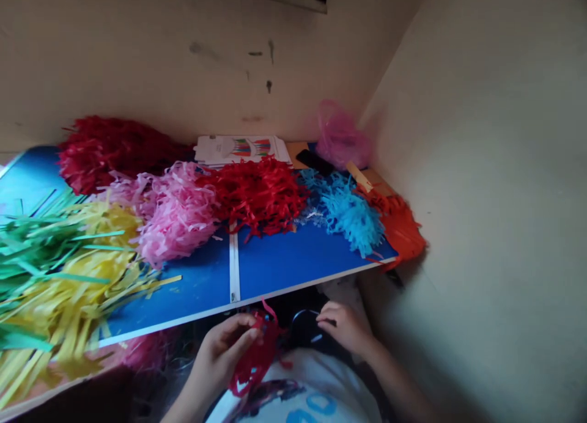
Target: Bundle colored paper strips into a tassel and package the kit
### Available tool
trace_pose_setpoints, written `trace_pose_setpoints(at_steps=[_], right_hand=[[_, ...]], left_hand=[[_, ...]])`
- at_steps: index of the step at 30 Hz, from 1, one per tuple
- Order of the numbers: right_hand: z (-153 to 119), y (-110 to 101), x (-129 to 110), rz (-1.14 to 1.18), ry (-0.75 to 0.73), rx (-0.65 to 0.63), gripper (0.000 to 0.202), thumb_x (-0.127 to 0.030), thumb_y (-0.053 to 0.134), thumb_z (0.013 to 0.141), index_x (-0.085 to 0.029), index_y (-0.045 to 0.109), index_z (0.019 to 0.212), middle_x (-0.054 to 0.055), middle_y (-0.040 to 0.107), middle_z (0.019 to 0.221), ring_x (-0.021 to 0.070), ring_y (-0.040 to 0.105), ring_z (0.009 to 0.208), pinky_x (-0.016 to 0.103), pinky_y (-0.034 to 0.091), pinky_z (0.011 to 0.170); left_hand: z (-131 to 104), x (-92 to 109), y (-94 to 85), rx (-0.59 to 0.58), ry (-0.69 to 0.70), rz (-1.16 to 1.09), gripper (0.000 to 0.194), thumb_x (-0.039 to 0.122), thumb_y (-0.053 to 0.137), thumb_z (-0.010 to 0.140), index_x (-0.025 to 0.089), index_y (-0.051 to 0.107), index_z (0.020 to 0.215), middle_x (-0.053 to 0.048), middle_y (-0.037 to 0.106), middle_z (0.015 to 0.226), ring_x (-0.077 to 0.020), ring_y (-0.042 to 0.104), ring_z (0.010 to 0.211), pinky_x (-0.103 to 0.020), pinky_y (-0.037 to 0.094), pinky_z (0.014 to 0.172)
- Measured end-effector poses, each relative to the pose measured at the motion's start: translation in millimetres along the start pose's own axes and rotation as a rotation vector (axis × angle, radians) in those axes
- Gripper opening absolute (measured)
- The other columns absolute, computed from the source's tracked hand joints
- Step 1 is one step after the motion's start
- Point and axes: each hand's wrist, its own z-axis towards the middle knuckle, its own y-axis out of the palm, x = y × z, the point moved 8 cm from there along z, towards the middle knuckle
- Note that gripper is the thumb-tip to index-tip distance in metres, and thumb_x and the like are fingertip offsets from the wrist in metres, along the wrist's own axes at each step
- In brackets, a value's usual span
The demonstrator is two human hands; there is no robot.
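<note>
My left hand (229, 349) is closed, thumb against fingers, on a bunch of red paper fringe (257, 353) just below the table's front edge. The fringe hangs down over my lap, and small light bits show on it. To the right, my right hand (342, 325) pinches the end of a thin pale string (300, 313). The string curves left toward the fringe; where its other end meets the fringe I cannot make out.
On the blue table (275, 261) lie green strips (36, 246), yellow strips (101, 264), pink fringe (177, 212), red fringe (259, 194), light-blue fringe (351, 212) and orange fringe (403, 230). Behind are printed papers (220, 149), a black phone (315, 162) and a pink plastic bag (342, 139).
</note>
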Motion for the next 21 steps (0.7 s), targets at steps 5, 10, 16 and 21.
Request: trace_pose_setpoints(at_steps=[5,10,16,21], right_hand=[[5,14,35,-0.066,0.114,0.04,0.015,-0.015,0.062,0.077,-0.02,0.074,0.085,0.005,0.069,0.083,0.0183,0.063,0.073,0.03,0.046,0.069],[11,-6,23,0.029,0.064,0.04,0.015,-0.018,0.059,0.081,-0.019,0.07,0.072,0.004,0.069,0.085,0.0184,0.065,0.081,0.029,0.047,0.076],[13,-3,-73,0.156,-0.078,-0.037,0.015,-0.021,0.053,0.087,-0.021,0.067,0.083,-0.001,0.069,0.073,0.0132,0.062,0.066,0.022,0.044,0.062],[22,-20,-103,0.524,0.031,-0.087,0.016,-0.037,0.069,0.075,-0.021,0.066,0.071,-0.004,0.059,0.053,0.0105,0.049,0.046,0.021,0.038,0.048]], left_hand=[[11,0,11.2,-0.004,0.015,-0.033,0.038,0.046,0.081,0.065,0.015,0.06,0.072,0.0,0.063,0.066,-0.0112,0.055,0.057,-0.02,0.045,0.054],[9,25,-12.1,0.124,0.263,0.346,0.028,0.044,0.077,0.07,0.017,0.068,0.069,-0.001,0.065,0.063,-0.0143,0.057,0.058,-0.021,0.046,0.054],[13,28,40.4,-0.155,0.267,0.312,0.035,0.051,0.057,0.087,0.018,0.066,0.08,-0.011,0.071,0.095,-0.0219,0.066,0.086,-0.031,0.053,0.076],[24,4,64.9,-0.218,0.114,0.148,0.038,0.056,0.047,0.091,0.019,0.049,0.08,0.004,0.052,0.06,-0.0094,0.044,0.051,-0.02,0.038,0.052]])
